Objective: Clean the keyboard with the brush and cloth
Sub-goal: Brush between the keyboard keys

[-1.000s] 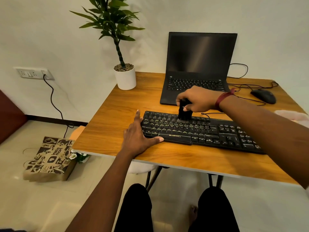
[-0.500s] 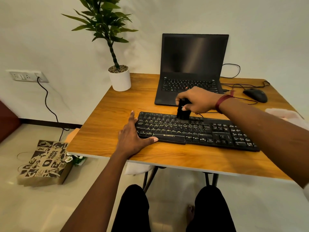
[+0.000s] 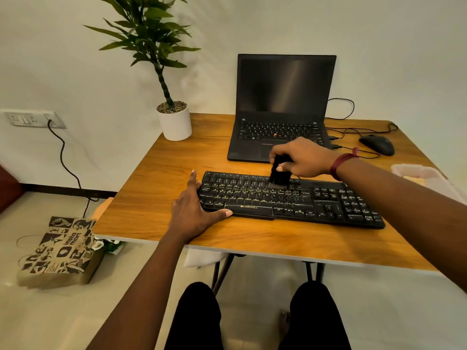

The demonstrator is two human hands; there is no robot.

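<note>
The brushing step is in hand, and by my reading the cloth step is not yet begun. The keyboard (image 3: 328,202) lies on the bench (image 3: 252,239) near the person, just in front of the open laptop (image 3: 280,97). Its long axis runs left to right, with the space bar along the near edge and the number pad at the right end. The right hand (image 3: 302,157) has its fingers curled round the black brush (image 3: 279,174). The brush stands about upright, handle up and bristles down on the far key rows near the middle. The left hand (image 3: 192,208) lies flat with fingers straight and thumb spread, steadying the keyboard's left end. The next move probably calls for sweeping the bristles along the rows toward the unbrushed keys while the left hand keeps the board from sliding. A pale thing (image 3: 417,173) at the right edge may be the cloth; I cannot tell.
</note>
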